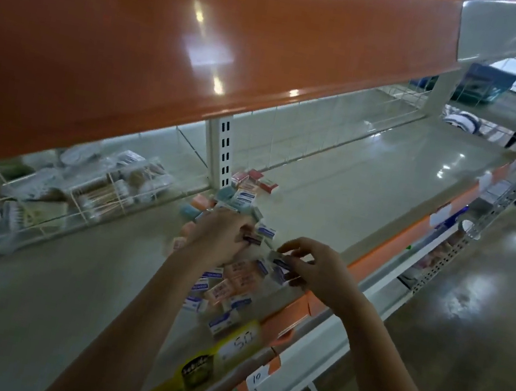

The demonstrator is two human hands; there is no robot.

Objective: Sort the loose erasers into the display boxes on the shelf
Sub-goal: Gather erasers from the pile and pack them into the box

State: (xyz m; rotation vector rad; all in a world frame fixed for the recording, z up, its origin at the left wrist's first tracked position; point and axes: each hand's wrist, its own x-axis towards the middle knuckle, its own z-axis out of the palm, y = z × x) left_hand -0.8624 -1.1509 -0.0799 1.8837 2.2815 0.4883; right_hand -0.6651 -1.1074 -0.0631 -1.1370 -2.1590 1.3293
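I am looking down at the pale shelf (337, 181), where loose erasers (237, 282) are lying heaped near its front edge. My left hand (218, 240) and right hand (315, 273) are each pinching one eraser above the heap.

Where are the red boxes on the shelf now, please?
In the head view, the red boxes sit at the back of the shelf, right of the slotted upright post, behind the loose erasers and both hands.
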